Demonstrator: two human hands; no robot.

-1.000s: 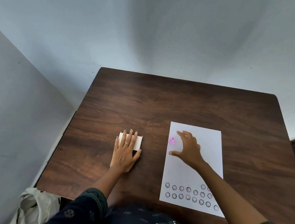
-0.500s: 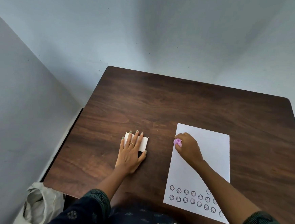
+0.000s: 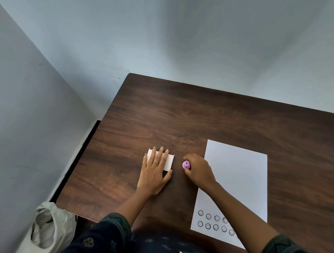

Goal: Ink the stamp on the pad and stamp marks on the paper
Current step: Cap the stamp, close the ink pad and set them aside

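My right hand [image 3: 197,172] is closed around a small pink stamp [image 3: 186,164], holding it just left of the white paper [image 3: 236,179], over the dark wood. Two rows of round smiley marks [image 3: 212,221] run along the paper's near edge, partly hidden by my right forearm. My left hand [image 3: 154,170] lies flat with fingers spread on the white ink pad case [image 3: 168,160]. A dark part of the pad [image 3: 166,173] shows between thumb and palm. The stamp sits a short gap to the right of the pad.
The brown wooden table [image 3: 202,117] stands in a corner of pale walls. A light cloth bag [image 3: 48,228] sits on the floor by the table's near left corner.
My right hand closed on the pink stamp on the paper's upper left and carried it left, off the paper towards the pad. My left hand stayed on the pad.
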